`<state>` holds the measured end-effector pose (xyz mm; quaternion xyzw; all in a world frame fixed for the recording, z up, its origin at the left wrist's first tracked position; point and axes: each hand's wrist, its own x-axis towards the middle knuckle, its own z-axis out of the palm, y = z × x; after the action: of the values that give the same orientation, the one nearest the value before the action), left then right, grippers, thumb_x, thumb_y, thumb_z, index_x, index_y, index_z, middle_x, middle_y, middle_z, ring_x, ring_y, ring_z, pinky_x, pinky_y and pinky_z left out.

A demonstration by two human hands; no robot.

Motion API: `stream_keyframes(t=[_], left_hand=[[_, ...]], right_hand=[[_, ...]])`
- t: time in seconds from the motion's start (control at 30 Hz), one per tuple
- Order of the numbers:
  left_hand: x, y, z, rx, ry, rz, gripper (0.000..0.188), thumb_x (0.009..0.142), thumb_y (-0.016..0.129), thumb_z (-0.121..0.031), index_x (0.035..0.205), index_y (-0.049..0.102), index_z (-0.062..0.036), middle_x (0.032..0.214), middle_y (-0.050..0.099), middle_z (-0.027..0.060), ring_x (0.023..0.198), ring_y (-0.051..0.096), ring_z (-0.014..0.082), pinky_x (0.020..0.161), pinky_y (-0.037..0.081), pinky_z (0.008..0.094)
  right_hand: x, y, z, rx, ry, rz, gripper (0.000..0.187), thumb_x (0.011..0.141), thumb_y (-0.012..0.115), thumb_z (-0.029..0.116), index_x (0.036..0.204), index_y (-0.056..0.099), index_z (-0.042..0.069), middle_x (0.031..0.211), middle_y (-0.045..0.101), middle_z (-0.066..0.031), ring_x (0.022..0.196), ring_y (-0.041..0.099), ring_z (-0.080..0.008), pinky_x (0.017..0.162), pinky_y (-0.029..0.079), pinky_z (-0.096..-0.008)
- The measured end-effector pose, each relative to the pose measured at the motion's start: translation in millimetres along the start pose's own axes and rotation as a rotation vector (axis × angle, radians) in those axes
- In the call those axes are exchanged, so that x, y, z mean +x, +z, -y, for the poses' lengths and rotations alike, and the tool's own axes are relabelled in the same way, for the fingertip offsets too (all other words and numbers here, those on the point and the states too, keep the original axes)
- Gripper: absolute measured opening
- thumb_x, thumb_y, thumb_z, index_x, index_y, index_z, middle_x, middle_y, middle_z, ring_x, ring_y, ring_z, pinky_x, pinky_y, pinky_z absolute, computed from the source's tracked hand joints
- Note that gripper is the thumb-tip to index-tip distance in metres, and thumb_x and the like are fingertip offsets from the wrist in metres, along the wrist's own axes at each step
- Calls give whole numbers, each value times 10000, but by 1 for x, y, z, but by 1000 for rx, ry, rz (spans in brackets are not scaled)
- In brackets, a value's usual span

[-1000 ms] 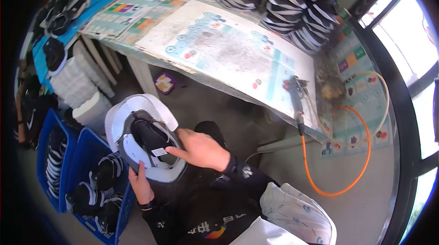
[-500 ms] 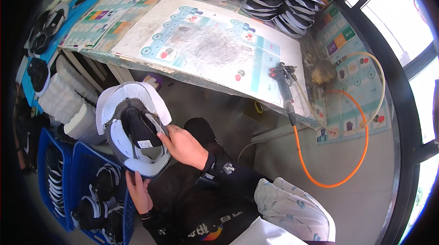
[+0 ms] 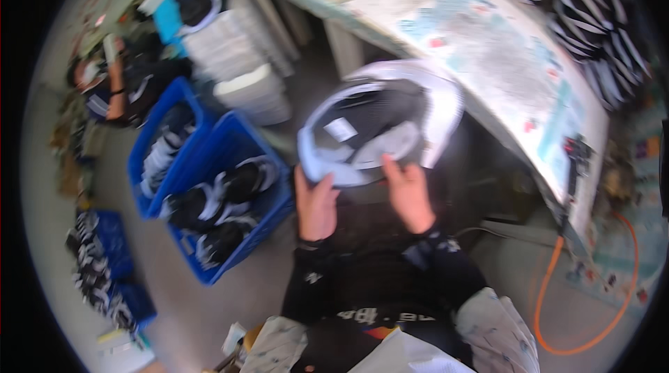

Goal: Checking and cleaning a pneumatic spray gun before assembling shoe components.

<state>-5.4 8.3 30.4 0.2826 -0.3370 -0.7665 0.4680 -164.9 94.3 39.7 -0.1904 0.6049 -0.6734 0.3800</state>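
Note:
A cap with a white brim is held inside up in front of me, so its dark lining, a small white label and the pale inner band show. My left hand grips its lower left edge, fingers closed against the rim. On the lower right edge, my right hand pinches the rim with the thumb over the inner band. The brim points to the upper right, close to the table's front edge. Motion blurs the picture somewhat.
Blue crates with black and white caps stand on the floor at left. Behind them are white stacked pieces. On the paper-covered table lie a spray gun with an orange hose and stacked caps. Another person sits far left.
My view has swung left, so the table sits further right and more floor shows. The cap has turned, its brim now toward the upper right. Both hands keep hold of its rim.

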Motion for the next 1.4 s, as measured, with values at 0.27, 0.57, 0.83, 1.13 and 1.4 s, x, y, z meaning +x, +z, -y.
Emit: stream_keyframes(t=[0.27, 0.57, 0.83, 1.13, 1.4], left_hand=[[48, -32, -52, 969, 595, -355, 330, 1018, 577, -37, 1336, 643, 22, 1217, 742, 185, 1076, 715, 229, 923, 546, 344], [43, -19, -75, 1278, 519, -314, 424, 936, 589, -19, 1357, 637, -5, 1189, 720, 241, 1024, 722, 362, 900, 558, 399], [27, 21, -78, 1610, 881, 181, 443, 802, 673, 35, 1230, 741, -54, 1268, 742, 106, 1048, 697, 311, 938, 559, 389], [13, 15, -70, 1466, 792, 340, 468, 721, 737, 69, 1179, 743, -29, 1213, 752, 93, 1011, 705, 292, 893, 576, 371], [9, -4, -81, 1225, 516, 385, 320, 807, 849, -18, 1116, 773, 16, 1150, 762, 138, 999, 726, 242, 895, 561, 323]], right_hand=[[-24, 2, 16, -658, 165, 949, 402, 1036, 660, 365, 1224, 683, 11, 943, 752, -163, 840, 743, -256, 735, 569, -384], [-45, -5, 96, -693, -189, 632, 228, 942, 768, 220, 903, 727, -1, 793, 704, -143, 660, 682, -315, 613, 523, -429], [13, 17, 86, -776, -902, 337, 365, 840, 831, 211, 1168, 736, 81, 1178, 680, -102, 1063, 663, -326, 901, 567, -422], [-1, 16, 38, -698, -912, 191, 173, 822, 840, 123, 976, 793, 59, 977, 720, -60, 878, 689, -261, 765, 580, -378], [-1, 7, 34, -613, -797, 165, 62, 841, 790, 36, 869, 735, 33, 889, 707, -76, 848, 682, -283, 745, 557, -376]])
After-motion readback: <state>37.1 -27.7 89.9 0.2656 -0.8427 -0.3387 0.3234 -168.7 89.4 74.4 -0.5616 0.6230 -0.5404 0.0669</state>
